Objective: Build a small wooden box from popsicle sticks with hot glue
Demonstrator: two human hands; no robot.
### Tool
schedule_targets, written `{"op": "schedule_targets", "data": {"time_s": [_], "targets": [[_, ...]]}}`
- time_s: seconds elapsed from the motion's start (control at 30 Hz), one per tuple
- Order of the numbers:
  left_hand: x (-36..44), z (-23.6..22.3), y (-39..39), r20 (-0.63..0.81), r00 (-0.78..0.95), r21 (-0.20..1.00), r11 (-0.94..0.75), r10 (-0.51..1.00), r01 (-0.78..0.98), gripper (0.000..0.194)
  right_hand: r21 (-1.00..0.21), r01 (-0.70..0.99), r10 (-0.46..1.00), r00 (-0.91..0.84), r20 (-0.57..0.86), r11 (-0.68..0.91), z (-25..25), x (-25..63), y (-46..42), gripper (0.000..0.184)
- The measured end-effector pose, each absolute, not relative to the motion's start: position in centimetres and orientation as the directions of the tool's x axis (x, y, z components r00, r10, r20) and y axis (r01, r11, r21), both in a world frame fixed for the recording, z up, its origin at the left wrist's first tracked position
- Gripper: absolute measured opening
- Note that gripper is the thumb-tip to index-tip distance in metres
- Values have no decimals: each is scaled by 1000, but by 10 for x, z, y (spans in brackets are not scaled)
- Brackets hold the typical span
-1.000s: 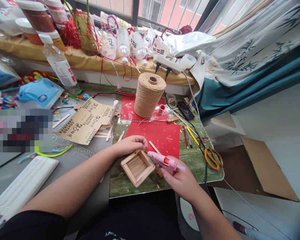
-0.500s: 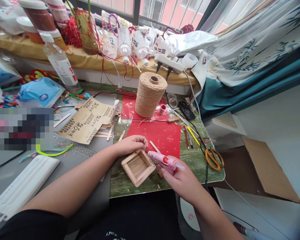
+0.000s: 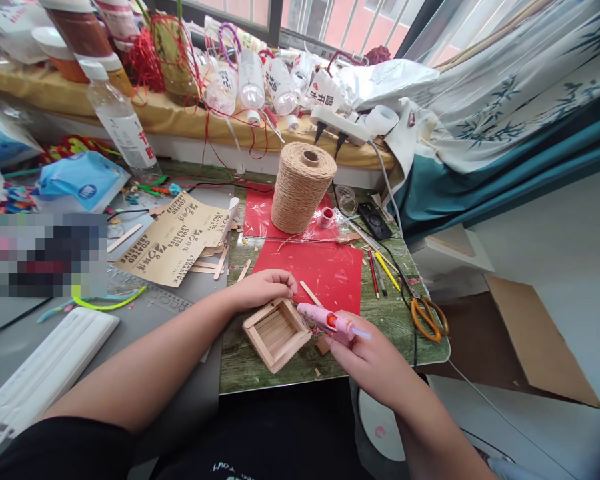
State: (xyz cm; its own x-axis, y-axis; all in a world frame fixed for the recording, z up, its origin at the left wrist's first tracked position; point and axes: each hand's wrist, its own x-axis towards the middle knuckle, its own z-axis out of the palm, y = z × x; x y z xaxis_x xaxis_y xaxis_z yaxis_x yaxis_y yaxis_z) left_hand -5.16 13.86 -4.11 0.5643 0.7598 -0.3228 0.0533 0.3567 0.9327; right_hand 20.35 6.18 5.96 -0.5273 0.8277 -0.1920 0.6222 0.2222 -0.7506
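Note:
A small open box made of wooden craft sticks [image 3: 259,347] rests tilted on the green wood-grain tabletop. My left hand [image 3: 273,288] is just behind the box's far edge, its fingers curled and pinched together; whatever they hold is too small to make out. In my right hand [image 3: 367,353] is a pink hot glue gun [image 3: 325,319], a clear glue stick poking from its back end. Its nozzle points left, close to my left fingertips and the box's far right corner. A loose craft stick [image 3: 310,293] lies on the red sheet [image 3: 330,270] beyond the gun.
A large twine spool [image 3: 300,193] stands behind the red sheet. To the right are orange-handled scissors [image 3: 427,319], a yellow pen [image 3: 387,271] and a black cable. Sandpaper [image 3: 175,240] and loose craft sticks lie left. An open cardboard box [image 3: 535,340] sits beyond the table's right edge.
Both hands, the glue gun and the stick box hold nearly the same position. The camera view shifts very slightly.

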Motion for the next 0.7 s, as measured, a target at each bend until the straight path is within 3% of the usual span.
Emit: {"op": "schedule_targets", "data": {"time_s": [0.7], "targets": [[-52,-42,139,-316,566,936,348,762,55,17,-747,616,839,-523,-150,251,64,208,62,40]]}}
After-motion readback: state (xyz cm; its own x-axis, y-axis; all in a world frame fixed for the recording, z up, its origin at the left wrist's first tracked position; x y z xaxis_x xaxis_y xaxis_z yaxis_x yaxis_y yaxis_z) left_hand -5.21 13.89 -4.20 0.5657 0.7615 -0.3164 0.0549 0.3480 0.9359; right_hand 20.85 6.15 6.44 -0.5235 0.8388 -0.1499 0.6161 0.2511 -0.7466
